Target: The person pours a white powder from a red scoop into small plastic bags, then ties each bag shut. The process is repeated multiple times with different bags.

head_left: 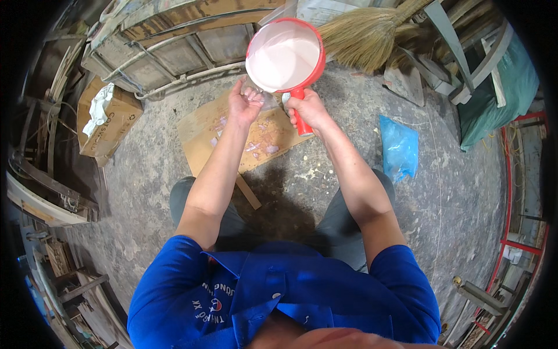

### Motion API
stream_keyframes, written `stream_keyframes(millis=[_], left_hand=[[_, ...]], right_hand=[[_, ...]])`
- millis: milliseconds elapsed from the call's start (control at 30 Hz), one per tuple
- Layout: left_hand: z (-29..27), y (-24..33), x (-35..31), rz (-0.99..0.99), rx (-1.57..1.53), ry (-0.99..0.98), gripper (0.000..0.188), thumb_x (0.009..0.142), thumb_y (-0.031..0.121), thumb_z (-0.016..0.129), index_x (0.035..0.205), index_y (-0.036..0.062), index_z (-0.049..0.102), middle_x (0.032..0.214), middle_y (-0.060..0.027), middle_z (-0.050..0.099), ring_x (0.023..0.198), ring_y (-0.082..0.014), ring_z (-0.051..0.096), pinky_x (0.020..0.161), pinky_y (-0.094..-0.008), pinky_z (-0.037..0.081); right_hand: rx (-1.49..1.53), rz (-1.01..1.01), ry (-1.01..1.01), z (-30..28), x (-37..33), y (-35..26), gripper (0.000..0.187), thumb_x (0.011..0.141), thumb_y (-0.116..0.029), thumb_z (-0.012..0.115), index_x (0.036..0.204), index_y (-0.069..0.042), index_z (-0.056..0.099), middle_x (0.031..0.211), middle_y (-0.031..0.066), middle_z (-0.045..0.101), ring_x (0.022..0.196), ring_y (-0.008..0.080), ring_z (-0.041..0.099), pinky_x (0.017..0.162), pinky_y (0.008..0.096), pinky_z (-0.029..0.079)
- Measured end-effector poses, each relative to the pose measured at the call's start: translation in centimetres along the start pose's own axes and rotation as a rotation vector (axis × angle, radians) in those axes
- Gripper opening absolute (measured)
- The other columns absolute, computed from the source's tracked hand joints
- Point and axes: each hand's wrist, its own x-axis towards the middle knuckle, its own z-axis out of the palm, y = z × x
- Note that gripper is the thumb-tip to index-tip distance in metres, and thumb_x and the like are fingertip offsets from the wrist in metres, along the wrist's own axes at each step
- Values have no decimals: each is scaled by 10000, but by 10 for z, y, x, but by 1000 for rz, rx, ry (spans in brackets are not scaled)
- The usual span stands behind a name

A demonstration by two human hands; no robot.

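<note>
A red dipper [318, 68] with a round, pale bowl is held up in front of me. Its inside looks white; whether that is liquid or lining I cannot tell. My right hand [308, 110] is wrapped around the dipper's red handle. Just left of and below the bowl, my left hand [246, 106] is turned palm up with its fingers curled in. Something clear, like thin plastic [268, 102], shows beside those fingers. Beneath both hands a flat cardboard sheet [197, 131] lies on the floor, spotted with pale splashes.
A wooden strip [249, 192] lies near my feet. To the right is a blue plastic bag [399, 148]; at the left stands a cardboard box [125, 116] with white material on top. Straw brooms [366, 38], metal pieces and a green sack [500, 96] crowd the far right.
</note>
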Motion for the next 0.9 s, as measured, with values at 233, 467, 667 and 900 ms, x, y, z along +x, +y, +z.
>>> stream_keyframes(millis=[233, 467, 667, 900], left_hand=[[1, 7, -1, -3, 88, -123, 148, 927, 249, 423, 965, 118, 481, 572, 29, 287, 492, -93, 310, 466, -236, 281], [8, -3, -9, -91, 239, -217, 157, 937, 247, 420, 976, 107, 480, 610, 34, 355, 525, -86, 350, 467, -225, 303], [9, -18, -19, -196, 354, -234, 198, 927, 284, 462, 997, 109, 524, 699, 13, 497, 569, -94, 448, 499, -241, 395], [-7, 0, -26, -455, 267, -431, 222, 932, 284, 452, 1021, 99, 534, 864, -51, 603, 729, -174, 589, 654, -325, 516]], right_hand=[[-19, 27, -22, 4, -1, 0, 88, 736, -37, 526, 807, -36, 474, 593, 27, 510, 434, 115, 480, 398, 262, 414], [-21, -7, 33, 0, 7, 3, 101, 742, -37, 525, 834, -33, 484, 603, 37, 516, 436, 125, 491, 398, 282, 425], [44, -43, 98, -6, 15, 6, 96, 742, -17, 526, 835, -17, 505, 603, 44, 522, 430, 132, 499, 392, 284, 427], [197, 5, 77, -25, 25, 15, 59, 741, -34, 543, 782, -38, 501, 595, 34, 515, 429, 124, 490, 386, 281, 435]])
